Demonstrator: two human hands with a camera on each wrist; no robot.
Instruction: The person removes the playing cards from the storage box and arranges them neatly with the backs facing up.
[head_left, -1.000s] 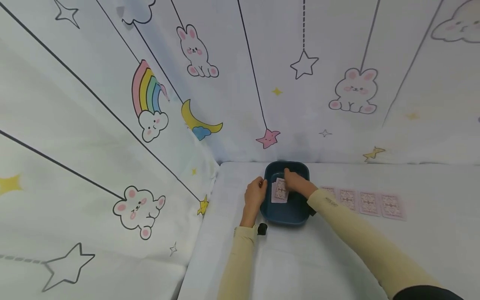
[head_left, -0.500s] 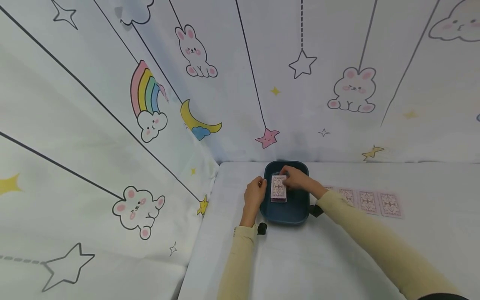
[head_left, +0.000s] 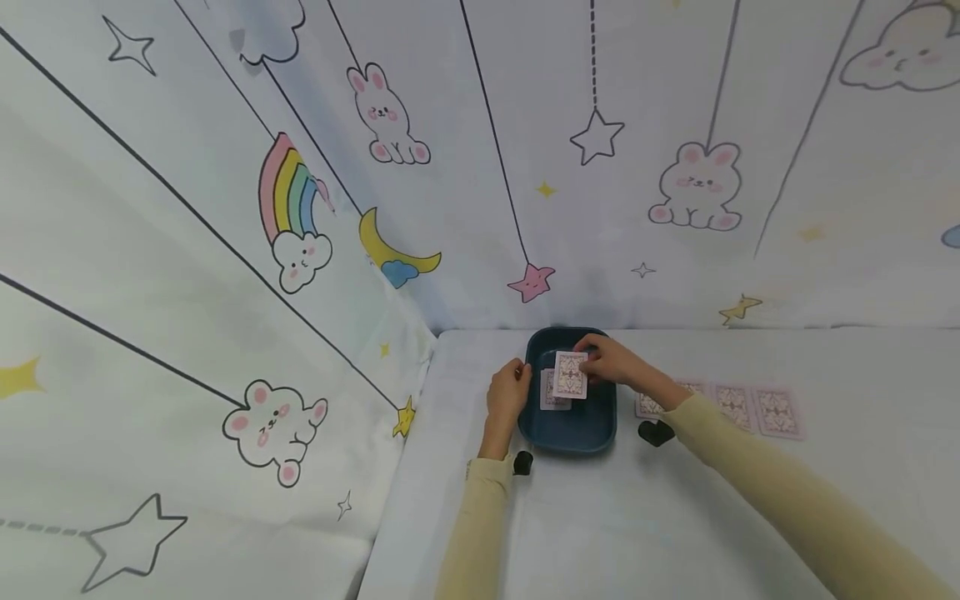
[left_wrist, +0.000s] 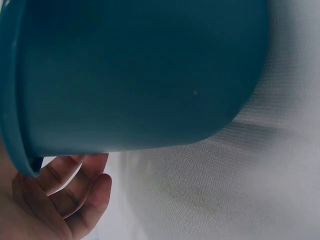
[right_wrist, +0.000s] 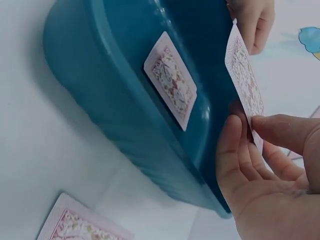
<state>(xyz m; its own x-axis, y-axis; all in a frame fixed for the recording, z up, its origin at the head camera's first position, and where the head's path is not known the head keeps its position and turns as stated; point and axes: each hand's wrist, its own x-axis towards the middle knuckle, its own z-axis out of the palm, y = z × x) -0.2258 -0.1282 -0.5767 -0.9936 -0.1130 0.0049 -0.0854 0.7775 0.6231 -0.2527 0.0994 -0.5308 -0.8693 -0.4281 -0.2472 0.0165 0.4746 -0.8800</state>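
Observation:
In the head view, my right hand (head_left: 617,365) pinches a playing card (head_left: 570,375), patterned back up, above a blue plastic bin (head_left: 577,437). The right wrist view has the thumb on one face of that card and the fingers behind it. Below it, a small pile of playing cards (right_wrist: 172,82) lies face down on the bin floor; how many cannot be seen. My left hand (head_left: 507,393) grips the bin's left rim; curled fingers (left_wrist: 100,192) show beside the bin wall in the left wrist view, while the thumb's place is unclear.
To the right of the bin, a row of several face-down playing cards (head_left: 777,412) lies on the white table (head_left: 600,525), partly under my right forearm. A white cloth wall (head_left: 480,208) with cartoon drawings stands behind the bin and along the left.
My right hand has lifted a card off the pile in the bin and drawn it slightly to the right. The left hand stays at the rim. The view has tilted a little.

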